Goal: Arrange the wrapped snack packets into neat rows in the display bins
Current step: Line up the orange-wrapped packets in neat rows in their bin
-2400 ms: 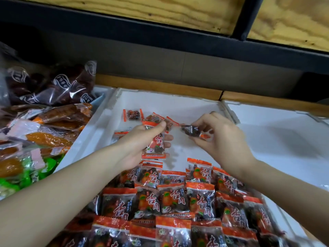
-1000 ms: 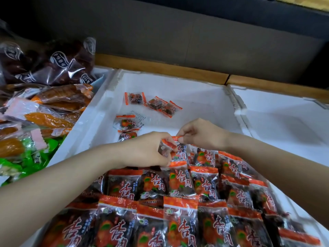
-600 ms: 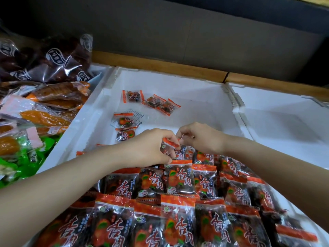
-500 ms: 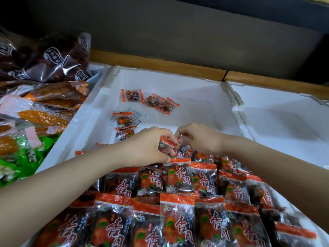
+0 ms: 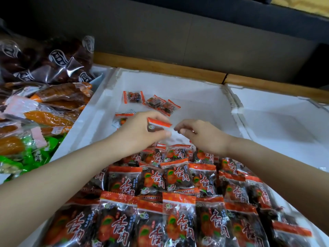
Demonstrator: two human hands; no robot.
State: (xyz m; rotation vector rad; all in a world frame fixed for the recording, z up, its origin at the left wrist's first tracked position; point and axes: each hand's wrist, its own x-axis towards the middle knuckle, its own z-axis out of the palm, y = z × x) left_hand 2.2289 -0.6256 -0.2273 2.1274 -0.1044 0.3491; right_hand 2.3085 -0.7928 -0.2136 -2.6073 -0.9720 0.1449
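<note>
Orange-and-clear snack packets (image 5: 176,177) lie in overlapping rows across the near half of a white foam bin (image 5: 201,97). My left hand (image 5: 140,134) grips one such packet (image 5: 156,124) lifted above the far end of the rows. My right hand (image 5: 201,134) hovers just right of it with curled fingers, its fingertips close to the packet's edge; whether it pinches anything I cannot tell. Three loose packets (image 5: 154,102) lie at the bin's far end, and another loose packet (image 5: 122,118) peeks out behind my left hand.
A second white foam bin (image 5: 277,122) sits to the right. On the left is a pile of dark, orange and green wrapped snacks (image 5: 41,97). A wooden ledge (image 5: 160,65) and a dark wall run behind the bins.
My left hand has lifted its packet up and away from the rows. My right hand has drawn slightly apart from it. The camera view shifted a little.
</note>
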